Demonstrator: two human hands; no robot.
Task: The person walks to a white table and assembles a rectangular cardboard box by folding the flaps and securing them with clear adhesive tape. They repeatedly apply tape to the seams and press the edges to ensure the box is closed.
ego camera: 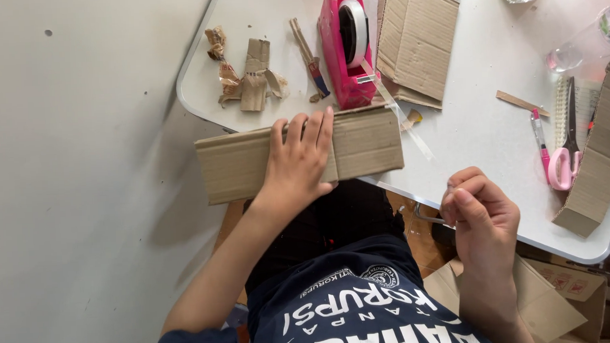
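**Folded cardboard piece pinned at the counter edge while tape is drawn out**

The folded cardboard piece (297, 155) is laid across the near edge of the white counter (482, 136), with its left end overhanging into open air. It is pressed flat by the left hand (298, 161), whose fingers are spread over the middle of the board with the palm down. A strip of clear tape (402, 119) is stretched from the pink tape dispenser (344, 46), which stands just behind the cardboard, toward the right hand (478, 219). The right hand is closed in a pinch below the counter edge; what is gripped between its fingertips appears to be the tape end, though that cannot be told for certain.

Several slips are judged possible. The strip could twist or stick to itself, since it is held in mid-air over a long run. The cardboard could tip off the edge if pressure from the left hand is eased, because so much of it is unsupported. The dispenser could be dragged forward if the tape is pulled hard.

Room for moving is tight behind the cardboard, where the dispenser, a flat corrugated sheet (419, 36) and torn cardboard scraps (246, 74) are crowded together. To the right, pink scissors (562, 164) and a pink craft knife (541, 137) lie near the counter's rounded corner. Open space is found only in front of the counter, above the lap.
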